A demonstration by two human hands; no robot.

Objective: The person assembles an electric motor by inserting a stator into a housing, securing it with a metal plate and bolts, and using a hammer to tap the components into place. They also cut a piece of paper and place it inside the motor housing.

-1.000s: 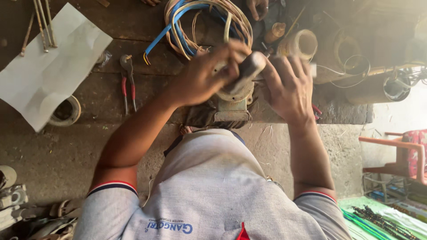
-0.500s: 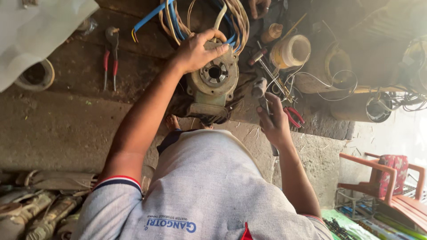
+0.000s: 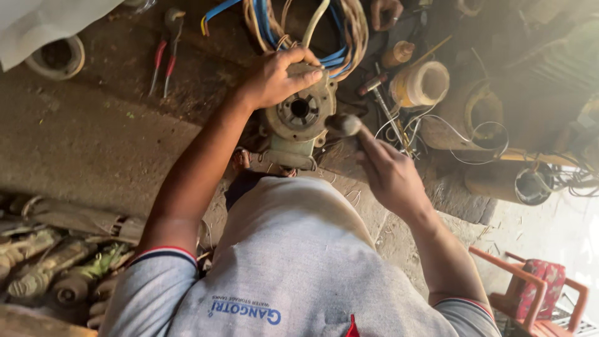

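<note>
While the left hand [image 3: 277, 78] lies over the far left edge of the round metal motor housing [image 3: 299, 115], its fingers [image 3: 306, 73] are spread a little and press on the top of the casting, not closed around it. The housing stands on the dirty bench [image 3: 93, 137], just in front of the person's chest, with its central hole facing up. The right hand [image 3: 390, 178] is to the right of it, and its fingers are wrapped tight around the handle of a hammer [image 3: 346, 126], whose dark head is at the right rim of the housing; I cannot tell if it touches. Behind the housing lies a coil of blue and tan cable [image 3: 337, 37]. Red-handled pliers [image 3: 163, 56] rest far left, and a roll of yellowish tape [image 3: 421, 84] is far right.
</note>
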